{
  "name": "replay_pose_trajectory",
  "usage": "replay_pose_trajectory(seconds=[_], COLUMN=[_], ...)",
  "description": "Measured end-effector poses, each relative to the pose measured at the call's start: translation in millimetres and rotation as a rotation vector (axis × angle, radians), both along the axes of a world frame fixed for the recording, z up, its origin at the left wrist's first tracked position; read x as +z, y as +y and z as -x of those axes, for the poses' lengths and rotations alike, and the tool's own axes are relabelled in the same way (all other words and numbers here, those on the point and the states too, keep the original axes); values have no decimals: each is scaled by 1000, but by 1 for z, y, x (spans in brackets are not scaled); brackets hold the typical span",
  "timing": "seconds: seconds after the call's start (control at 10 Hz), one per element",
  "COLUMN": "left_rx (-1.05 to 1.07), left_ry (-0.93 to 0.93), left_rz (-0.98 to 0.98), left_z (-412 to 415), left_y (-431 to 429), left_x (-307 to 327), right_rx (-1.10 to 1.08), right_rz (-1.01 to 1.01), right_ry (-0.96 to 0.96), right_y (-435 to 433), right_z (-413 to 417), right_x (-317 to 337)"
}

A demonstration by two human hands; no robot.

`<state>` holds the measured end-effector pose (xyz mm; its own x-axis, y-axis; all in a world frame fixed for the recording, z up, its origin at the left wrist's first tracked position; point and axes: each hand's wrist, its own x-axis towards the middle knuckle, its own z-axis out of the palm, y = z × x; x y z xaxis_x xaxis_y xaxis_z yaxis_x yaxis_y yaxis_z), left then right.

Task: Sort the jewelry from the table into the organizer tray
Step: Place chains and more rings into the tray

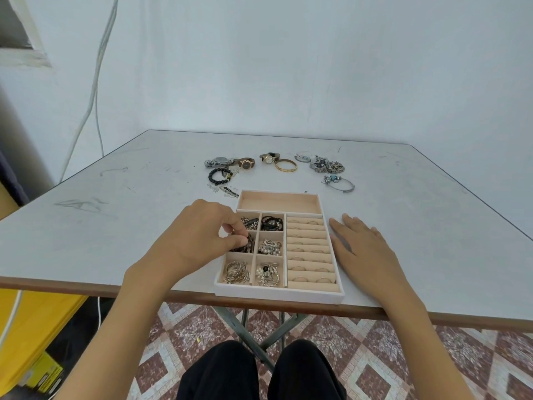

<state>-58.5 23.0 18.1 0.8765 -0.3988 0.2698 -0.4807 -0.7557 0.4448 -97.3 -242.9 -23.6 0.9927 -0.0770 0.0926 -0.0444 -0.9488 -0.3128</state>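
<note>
Watches, 3, beyond organizer tray

Single wide-angle view, worn on the head, from a seat at the near edge of the counter. Faces forward and down: close over the organizer tray, out to the wall behind, down to knees and floor.

White cables trail down a pale wall beside a window corner. Below lie a red-and-white, diamond-patterned tiled floor and, at left, a yellow box-like object.
</note>
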Motion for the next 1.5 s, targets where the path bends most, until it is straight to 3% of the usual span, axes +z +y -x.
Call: replay_pose_trajectory(seconds=[0.9,1.2,1.5], left_rx=[-60,-76,-171], left_ry=[-3,-152,-203], left_rz=[-52,38,-125], left_z=[-14,-23,-39], left_y=[5,-10,-26], left_x=[-5,-8,-13], right_rx=[-2,1,2], right_rz=[23,19,26], right_ry=[1,2,4], right_y=[-1,0,-1], right_z=[-1,-1,-2], right_x=[-1,-1,-1])
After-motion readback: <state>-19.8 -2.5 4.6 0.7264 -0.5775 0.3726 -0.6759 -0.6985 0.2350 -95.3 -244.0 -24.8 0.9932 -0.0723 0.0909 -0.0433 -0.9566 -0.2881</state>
